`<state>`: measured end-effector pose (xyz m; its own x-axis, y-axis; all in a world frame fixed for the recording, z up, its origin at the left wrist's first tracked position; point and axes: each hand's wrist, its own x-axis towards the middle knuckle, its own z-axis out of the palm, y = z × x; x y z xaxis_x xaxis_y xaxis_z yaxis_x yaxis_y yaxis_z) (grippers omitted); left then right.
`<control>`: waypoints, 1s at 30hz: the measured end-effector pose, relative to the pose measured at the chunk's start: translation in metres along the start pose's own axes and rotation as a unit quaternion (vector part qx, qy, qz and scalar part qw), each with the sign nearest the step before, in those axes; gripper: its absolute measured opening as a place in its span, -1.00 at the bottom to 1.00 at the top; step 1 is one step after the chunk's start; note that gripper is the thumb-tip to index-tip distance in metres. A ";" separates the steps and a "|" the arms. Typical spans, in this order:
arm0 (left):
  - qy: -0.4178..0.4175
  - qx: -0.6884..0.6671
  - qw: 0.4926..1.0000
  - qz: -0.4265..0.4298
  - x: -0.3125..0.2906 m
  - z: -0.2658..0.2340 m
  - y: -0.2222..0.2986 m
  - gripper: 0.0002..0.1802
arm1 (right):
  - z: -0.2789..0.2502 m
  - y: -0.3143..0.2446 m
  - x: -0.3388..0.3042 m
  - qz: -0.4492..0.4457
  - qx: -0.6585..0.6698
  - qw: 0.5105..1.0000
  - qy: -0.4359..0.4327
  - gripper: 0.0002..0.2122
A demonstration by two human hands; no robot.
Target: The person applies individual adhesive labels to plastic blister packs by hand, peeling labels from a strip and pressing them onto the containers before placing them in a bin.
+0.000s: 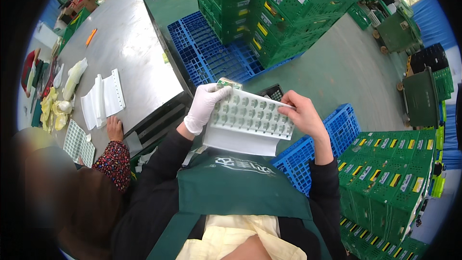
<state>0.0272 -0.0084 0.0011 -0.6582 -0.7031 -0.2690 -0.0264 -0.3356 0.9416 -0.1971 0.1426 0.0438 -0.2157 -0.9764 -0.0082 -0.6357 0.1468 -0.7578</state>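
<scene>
In front of my green apron I hold up a sheet of small pale-green stickers, set in rows on white backing. Its lower part is plain white and folds or curls toward me. My left hand, in a white glove, pinches the sheet's upper left corner. At that same corner a small green-and-white piece shows beside the fingers; whether I hold it too, I cannot tell. My bare right hand grips the upper right edge between thumb and fingers.
A metal table at left bears white sheets, an orange cutter and yellow-white plastic scraps. A co-worker's hand rests on it. Green crates stand stacked on a blue pallet; more crates stand at right.
</scene>
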 end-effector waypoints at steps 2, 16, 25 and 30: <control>-0.024 -0.021 0.999 0.011 -0.002 0.000 0.000 -0.83 | -0.002 0.006 0.002 0.096 0.059 0.993 -0.031 -0.81; -0.135 0.117 0.983 0.045 -0.020 0.036 0.019 -0.83 | 0.029 -0.059 0.015 -0.276 -0.204 0.938 0.037 -0.81; -0.163 0.182 0.939 0.244 -0.015 0.023 0.007 -0.77 | 0.022 -0.048 0.011 0.015 0.114 0.989 0.093 -0.92; -0.237 0.108 0.956 0.136 -0.014 0.027 -0.005 -0.88 | 0.031 -0.018 0.022 0.079 0.421 0.902 0.061 -0.84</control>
<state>0.0160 0.0195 0.0058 -0.9287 -0.3652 0.0651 0.0728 -0.0073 0.9973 -0.1670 0.1134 0.0373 -0.3676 -0.9214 -0.1261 0.1870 0.0596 -0.9805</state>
